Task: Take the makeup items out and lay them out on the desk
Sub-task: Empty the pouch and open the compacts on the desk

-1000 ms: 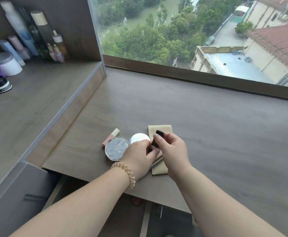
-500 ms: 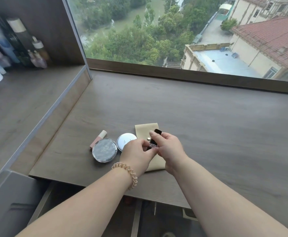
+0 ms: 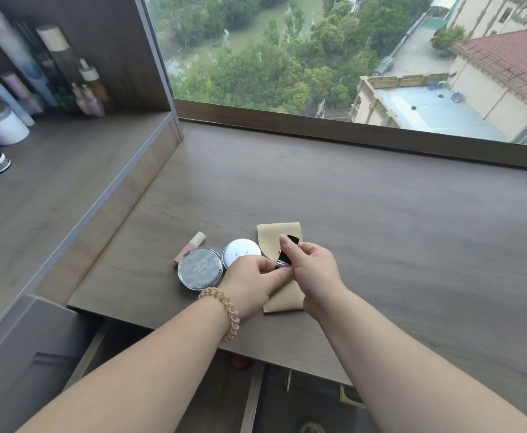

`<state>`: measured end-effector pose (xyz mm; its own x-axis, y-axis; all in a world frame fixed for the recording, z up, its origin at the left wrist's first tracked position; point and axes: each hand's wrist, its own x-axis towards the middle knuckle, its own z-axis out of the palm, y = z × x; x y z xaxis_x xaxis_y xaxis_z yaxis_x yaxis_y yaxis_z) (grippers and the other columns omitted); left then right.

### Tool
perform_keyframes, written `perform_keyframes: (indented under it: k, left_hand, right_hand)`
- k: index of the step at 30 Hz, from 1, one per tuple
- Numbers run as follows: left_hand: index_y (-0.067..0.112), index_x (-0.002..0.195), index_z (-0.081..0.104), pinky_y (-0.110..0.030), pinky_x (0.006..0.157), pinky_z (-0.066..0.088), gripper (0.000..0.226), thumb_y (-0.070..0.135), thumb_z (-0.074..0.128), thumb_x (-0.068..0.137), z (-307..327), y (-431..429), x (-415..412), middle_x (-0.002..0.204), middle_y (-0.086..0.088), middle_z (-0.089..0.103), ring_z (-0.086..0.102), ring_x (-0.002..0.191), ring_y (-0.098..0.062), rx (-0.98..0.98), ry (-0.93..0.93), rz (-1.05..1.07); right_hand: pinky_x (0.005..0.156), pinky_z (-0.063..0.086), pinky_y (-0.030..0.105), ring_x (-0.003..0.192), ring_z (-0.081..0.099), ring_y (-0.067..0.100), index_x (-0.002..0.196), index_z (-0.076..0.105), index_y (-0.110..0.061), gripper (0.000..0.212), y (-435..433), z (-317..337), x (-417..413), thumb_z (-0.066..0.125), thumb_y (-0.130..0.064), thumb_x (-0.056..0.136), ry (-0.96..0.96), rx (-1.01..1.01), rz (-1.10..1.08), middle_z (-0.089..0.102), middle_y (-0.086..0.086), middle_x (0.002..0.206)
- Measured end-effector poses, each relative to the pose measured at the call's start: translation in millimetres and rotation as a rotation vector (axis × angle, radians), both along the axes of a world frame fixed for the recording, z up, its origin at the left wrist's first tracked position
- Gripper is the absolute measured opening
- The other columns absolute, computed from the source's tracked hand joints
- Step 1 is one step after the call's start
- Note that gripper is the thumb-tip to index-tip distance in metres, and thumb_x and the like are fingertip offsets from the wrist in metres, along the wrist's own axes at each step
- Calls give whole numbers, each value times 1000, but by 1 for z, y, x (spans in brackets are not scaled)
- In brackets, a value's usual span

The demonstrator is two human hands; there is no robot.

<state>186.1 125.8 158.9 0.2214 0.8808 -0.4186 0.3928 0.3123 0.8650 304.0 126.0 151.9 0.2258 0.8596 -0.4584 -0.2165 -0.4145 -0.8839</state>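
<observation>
Item, nearest: left hand (image 3: 249, 279) and right hand (image 3: 313, 270), both pinched on one small black item (image 3: 288, 250) above the beige pouch (image 3: 282, 303). Risk: it looks slim and glossy, so a loose pinch could drop it past the desk (image 3: 381, 220) edge.

Beyond, left: silver compact (image 3: 200, 271), white compact (image 3: 240, 250) and pink tube (image 3: 190, 246), laid out, close enough to be knocked.
</observation>
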Motion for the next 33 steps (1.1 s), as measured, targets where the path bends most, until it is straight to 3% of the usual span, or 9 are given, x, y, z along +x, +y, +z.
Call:
perform_keyframes:
  k: [4,7,9,13,16,18,24,31,33]
  left_hand:
    - [15,67,60,-13,43,33,28,36,70,83,5,4,0,38,17,46,39,38,3,21,-23,20]
    - [14,70,63,-16,46,37,26,36,73,80,2,3,-5,47,15,51,43,42,1,42,53,-88]
    - [18,73,66,-16,52,39,21,36,76,76,-5,-8,-8,58,11,56,47,50,-1,50,168,-211]
    - [18,80,65,-22,62,42,16,31,75,78,-19,-15,-2,68,8,60,53,62,-5,44,67,-26]
    - [18,83,64,-36,74,51,14,26,74,80,-23,-8,18,74,3,63,56,69,-13,57,5,56]
    - [20,84,60,-34,72,49,13,24,72,81,-24,-7,34,74,2,62,56,69,-14,70,-2,57]
    - [20,101,56,-20,52,42,19,21,67,86,-32,-4,75,75,-1,62,51,58,-11,79,-7,67]
    - [20,91,49,-26,60,39,17,18,65,86,-48,3,112,77,3,64,50,62,-11,138,30,174]
    - [22,90,50,-26,67,43,18,21,66,84,-50,7,117,85,4,61,53,74,-12,207,117,194]
  right_hand:
    - [53,38,23,58,46,15,66,55,-9,32,4,4,-5,67,-32,86,20,16,-31,49,4,64]
    - [40,34,16,48,42,14,66,53,-10,34,14,9,-1,62,-33,89,98,-22,-246,50,1,55]
    - [43,33,20,49,43,14,67,53,-15,34,23,14,21,60,-39,90,78,-53,-401,53,1,61]
    - [59,38,24,60,53,12,82,59,-16,26,20,22,70,62,-41,88,-171,-14,-172,59,1,77]
    - [61,38,22,67,55,11,86,59,-18,18,13,17,81,62,-35,89,-192,19,-83,60,-2,80]
    - [64,38,23,68,56,11,82,60,-20,15,10,7,84,63,-33,89,-169,24,-74,62,-2,79]
    - [72,42,25,68,61,8,98,61,-16,17,8,-13,104,65,-30,88,-62,32,-89,66,-1,86]
    - [69,42,20,75,57,6,101,60,-15,22,15,-21,131,68,-28,86,-141,85,-75,61,-2,88]
    - [67,42,19,73,54,7,94,59,-17,19,16,-24,134,71,-27,83,-182,101,-69,59,-1,85]
